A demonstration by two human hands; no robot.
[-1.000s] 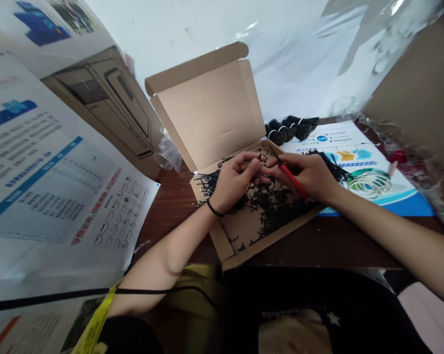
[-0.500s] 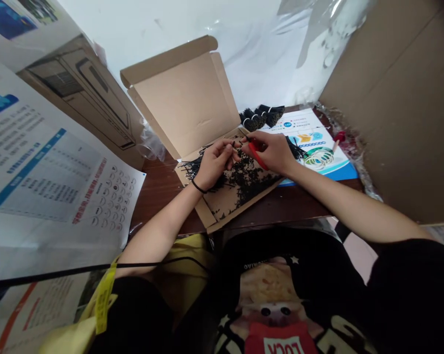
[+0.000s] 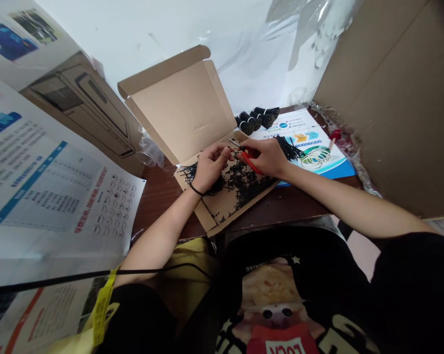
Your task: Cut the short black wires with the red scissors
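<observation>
My right hand (image 3: 268, 156) is closed on red-handled scissors (image 3: 250, 162), whose metal tips point up and left. Just left of them, my left hand (image 3: 211, 166) has thumb and fingers pinched together; what they hold is too small to make out. Both hands are over an open cardboard box (image 3: 222, 227), its lid raised at the back. Small black pieces (image 3: 244, 182) lie scattered across the box floor. Thin black strands (image 3: 187, 172) stick out at the box's left side, beside my left hand. More black strands (image 3: 288, 147) lie behind my right hand.
Tied black bundles (image 3: 264, 118) and rubber bands (image 3: 317, 157) lie on a blue and white sheet (image 3: 340, 169). A printed cardboard carton (image 3: 97, 108) and a hanging paper (image 3: 60, 182) are at left. Brown cardboard (image 3: 391, 108) stands at right.
The scissors have moved slightly away from my left fingertips, and their metal tips now show more clearly. The view has shifted a little.
</observation>
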